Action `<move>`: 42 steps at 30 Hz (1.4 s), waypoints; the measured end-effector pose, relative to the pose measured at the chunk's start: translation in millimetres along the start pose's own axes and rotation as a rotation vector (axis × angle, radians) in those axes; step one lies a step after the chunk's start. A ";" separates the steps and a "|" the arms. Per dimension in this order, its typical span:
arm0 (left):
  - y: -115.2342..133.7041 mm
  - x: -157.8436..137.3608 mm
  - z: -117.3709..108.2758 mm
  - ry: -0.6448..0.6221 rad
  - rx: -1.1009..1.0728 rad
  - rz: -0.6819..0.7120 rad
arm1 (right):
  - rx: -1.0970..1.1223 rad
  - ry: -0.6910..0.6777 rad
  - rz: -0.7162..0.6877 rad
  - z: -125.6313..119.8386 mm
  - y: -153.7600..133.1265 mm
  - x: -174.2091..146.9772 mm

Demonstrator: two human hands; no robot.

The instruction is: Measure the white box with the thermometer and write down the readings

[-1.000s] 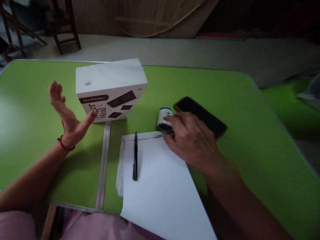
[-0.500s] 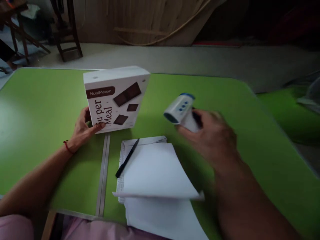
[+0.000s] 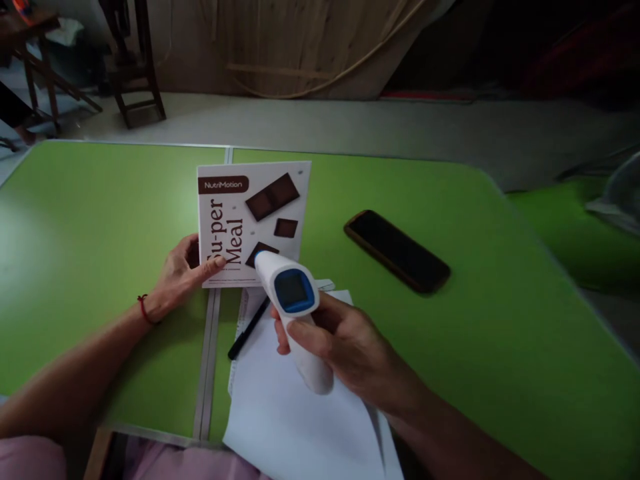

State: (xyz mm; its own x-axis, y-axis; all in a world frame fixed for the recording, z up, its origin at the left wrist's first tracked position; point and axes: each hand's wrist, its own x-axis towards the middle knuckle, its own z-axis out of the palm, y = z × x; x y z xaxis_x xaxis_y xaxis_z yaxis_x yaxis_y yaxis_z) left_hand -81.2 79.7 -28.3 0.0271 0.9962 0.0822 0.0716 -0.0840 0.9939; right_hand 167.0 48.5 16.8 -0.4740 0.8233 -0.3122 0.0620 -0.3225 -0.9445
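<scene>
My left hand [image 3: 183,277] grips the lower left side of a white NutriMotion box [image 3: 225,233], thumb on its front and the other fingers hidden behind. The box stands upright, its printed front towards me, with brown bars pictured on it. Wrapped round the handle of a white and blue infrared thermometer [image 3: 305,347] is my right hand [image 3: 345,347]. The thermometer's nose points at the box's lower right part, and its dark screen faces me. Under it lie white paper sheets [image 3: 290,427] and a black pen [image 3: 249,327].
A dark phone [image 3: 397,250] in a brown-edged case lies on the green table [image 3: 500,347], right of the box. A metal seam [image 3: 206,373] crosses the tabletop. Beyond the far edge stands a wooden chair [image 3: 133,73]; part of another person's leg [image 3: 15,110] shows at far left.
The thermometer has swung left and turned from facing me to pointing at the box, uncovering the phone. The box has shifted slightly right and straightened. The raised top sheet has settled lower.
</scene>
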 end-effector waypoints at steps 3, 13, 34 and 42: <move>0.4 0.0 0.7 -0.001 -0.003 0.013 | -0.012 0.056 -0.031 2.1 7.1 -0.1; -0.4 -1.4 0.7 -0.006 0.014 -0.017 | 0.186 -0.018 -0.006 12.0 18.1 4.1; -0.7 0.9 -1.7 -0.043 0.061 0.032 | 0.204 -0.026 -0.046 10.8 20.8 6.1; -1.1 1.3 -4.5 -0.041 0.103 0.016 | 0.194 -0.024 -0.048 9.6 23.0 6.1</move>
State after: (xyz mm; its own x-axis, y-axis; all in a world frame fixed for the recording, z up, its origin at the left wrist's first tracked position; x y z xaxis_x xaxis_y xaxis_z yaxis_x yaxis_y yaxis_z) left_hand -85.7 81.1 -29.0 0.0693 0.9933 0.0927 0.1728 -0.1035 0.9795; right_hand 157.2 41.6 -5.9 -0.4929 0.8296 -0.2622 -0.1308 -0.3686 -0.9203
